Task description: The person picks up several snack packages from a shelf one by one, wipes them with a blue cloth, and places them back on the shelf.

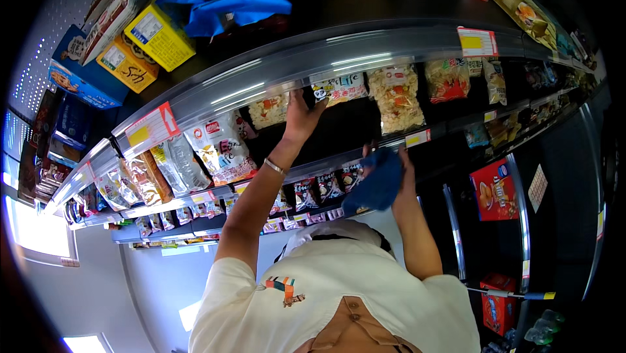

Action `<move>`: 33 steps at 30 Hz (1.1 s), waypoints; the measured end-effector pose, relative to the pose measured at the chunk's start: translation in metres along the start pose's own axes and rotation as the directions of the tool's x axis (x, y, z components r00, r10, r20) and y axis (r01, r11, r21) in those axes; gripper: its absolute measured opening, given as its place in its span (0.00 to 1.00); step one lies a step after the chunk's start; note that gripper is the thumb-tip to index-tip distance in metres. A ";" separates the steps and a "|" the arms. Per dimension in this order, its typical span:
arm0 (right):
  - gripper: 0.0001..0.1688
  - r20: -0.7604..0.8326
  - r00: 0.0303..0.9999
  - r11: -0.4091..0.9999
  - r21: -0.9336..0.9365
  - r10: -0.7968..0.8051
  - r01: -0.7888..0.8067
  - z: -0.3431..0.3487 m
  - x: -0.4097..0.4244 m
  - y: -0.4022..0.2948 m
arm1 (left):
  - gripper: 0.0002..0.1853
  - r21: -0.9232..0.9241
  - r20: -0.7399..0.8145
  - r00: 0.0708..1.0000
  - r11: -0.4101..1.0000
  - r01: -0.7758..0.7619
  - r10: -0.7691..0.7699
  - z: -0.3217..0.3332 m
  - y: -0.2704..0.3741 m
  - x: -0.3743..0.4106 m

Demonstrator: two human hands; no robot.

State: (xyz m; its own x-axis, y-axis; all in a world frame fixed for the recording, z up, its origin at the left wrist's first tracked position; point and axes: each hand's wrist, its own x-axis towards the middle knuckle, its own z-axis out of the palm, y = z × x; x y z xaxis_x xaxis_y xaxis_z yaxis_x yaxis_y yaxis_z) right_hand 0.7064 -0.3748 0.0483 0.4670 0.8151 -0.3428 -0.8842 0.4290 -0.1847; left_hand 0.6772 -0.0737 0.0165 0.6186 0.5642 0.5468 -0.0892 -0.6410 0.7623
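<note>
My left hand [302, 117] reaches up to the shelf, its fingers beside a snack bag with a panda picture [342, 88] and partly hidden behind the shelf's clear front strip. Whether those fingers grip anything cannot be told. A dark blue cloth [375, 181] is held in my right hand [405, 174], below the shelf edge. Left of my left hand lies a clear bag of pale puffed snacks [268, 111]. A taller bag of similar snacks [395, 101] stands above my right hand. Black shelf surface shows between these bags.
Blue packages [230, 0] and a yellow box [160, 37] rest on the shelf above. A white snack bag [221, 150] stands at the left. Small packets [305, 194] line a lower shelf. Red boxes [495, 190] are at the right. Price tags [153, 128] hang along the shelf edges.
</note>
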 end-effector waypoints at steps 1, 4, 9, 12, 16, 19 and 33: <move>0.35 -0.114 0.993 0.999 0.028 0.025 -0.022 -0.008 -0.010 0.005 | 0.38 0.005 0.008 1.000 1.000 0.004 -0.004 0.013 -0.007 0.015; 0.35 -0.034 0.987 0.969 0.199 0.155 -0.146 -0.054 -0.028 0.005 | 0.33 0.011 0.001 0.998 0.998 0.060 -0.060 0.037 -0.030 0.043; 0.34 -0.122 0.977 0.908 0.403 0.178 -0.115 -0.085 -0.053 -0.022 | 0.25 0.036 -0.098 0.973 0.976 0.213 -0.208 0.059 -0.056 0.056; 0.31 -0.194 0.970 0.957 0.276 0.144 -0.087 -0.102 -0.060 -0.037 | 0.24 -0.240 -0.074 0.966 0.945 0.224 -0.248 0.060 -0.038 0.050; 0.28 -0.220 0.960 0.966 0.226 0.175 -0.124 -0.127 -0.056 -0.047 | 0.21 -0.393 0.007 0.910 0.836 0.383 -0.414 0.042 0.011 0.028; 0.26 -0.187 0.961 0.975 0.127 0.203 -0.182 -0.139 -0.048 -0.048 | 0.25 -0.562 0.005 0.859 0.709 0.426 -0.512 0.019 0.055 0.002; 0.37 0.836 0.548 -0.489 -0.470 0.019 0.735 0.069 -0.034 0.035 | 0.22 -0.822 0.320 0.714 0.192 0.536 -0.622 -0.041 0.135 -0.174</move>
State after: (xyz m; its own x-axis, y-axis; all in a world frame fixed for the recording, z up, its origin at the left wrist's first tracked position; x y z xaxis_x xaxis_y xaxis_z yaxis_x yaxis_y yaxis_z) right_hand 0.6596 -0.3603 0.1172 0.2365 0.7801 0.5792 0.7771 0.2059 -0.5947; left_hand 0.5253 -0.2371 0.0381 0.7476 0.6350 -0.1944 -0.3273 0.6070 0.7241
